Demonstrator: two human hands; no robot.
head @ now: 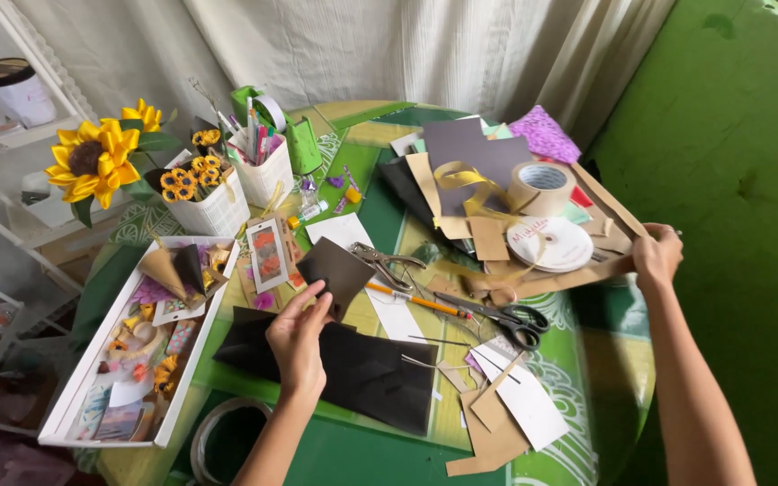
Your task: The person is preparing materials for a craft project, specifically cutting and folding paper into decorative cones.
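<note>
My left hand (297, 337) holds up a small dark square of paper (337, 274) over a larger black sheet (362, 369) on the round green table (587, 351). My right hand (657, 255) reaches to the far right and grips the edge of a brown cardboard tray (587, 274) piled with paper sheets, a yellow ribbon, a roll of tape (542, 187) and a white ribbon spool (551, 244). Between the hands lie black-handled scissors (502, 316), an orange pencil (416, 301) and a metal punch tool (389, 264).
A white tray (74, 396) of craft bits sits at the left edge. Behind it stand white baskets (213, 211) with paper sunflowers (92, 162) and pens. Brown and white paper scraps (506, 409) lie near the front. A white shelf (2, 126) is on the left, a green wall (731, 135) on the right.
</note>
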